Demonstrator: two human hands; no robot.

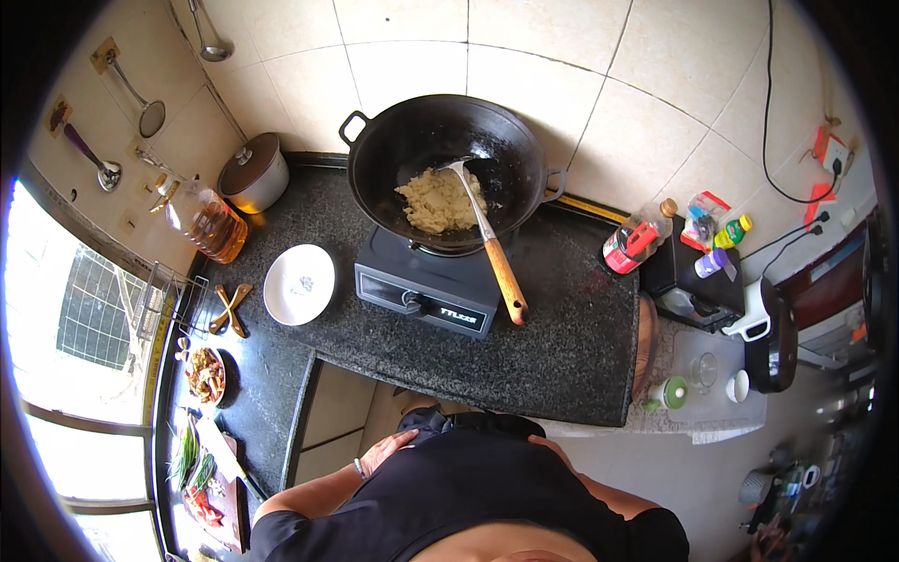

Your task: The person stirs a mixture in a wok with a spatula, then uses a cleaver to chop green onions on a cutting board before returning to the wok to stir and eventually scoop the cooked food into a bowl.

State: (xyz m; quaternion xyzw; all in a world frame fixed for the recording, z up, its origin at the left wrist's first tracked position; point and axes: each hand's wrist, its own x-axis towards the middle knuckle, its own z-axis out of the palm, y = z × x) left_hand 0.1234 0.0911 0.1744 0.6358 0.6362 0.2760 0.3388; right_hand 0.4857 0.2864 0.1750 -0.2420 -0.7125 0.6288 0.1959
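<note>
My left hand (386, 452), with a bracelet at its wrist, rests flat against my hip and holds nothing that I can see. My right hand (552, 449) lies against the other side of my waist; my dark shirt hides much of it, fingers included. In front of me a black wok (516, 175) sits on a gas stove (425, 288). A pale, lumpy mass of food (437, 202) is heaped in the wok. A wok spatula (500, 270) leans there, its metal blade against the food and its wooden handle over the near rim.
A white plate (298, 284), crossed wooden pieces (230, 310), an oil bottle (211, 223) and a lidded pot (254, 174) stand left. Farther down are a bowl of chopped food (205, 377) and a cleaver (223, 449) by scallions (186, 453). A sauce bottle (635, 239) stands right.
</note>
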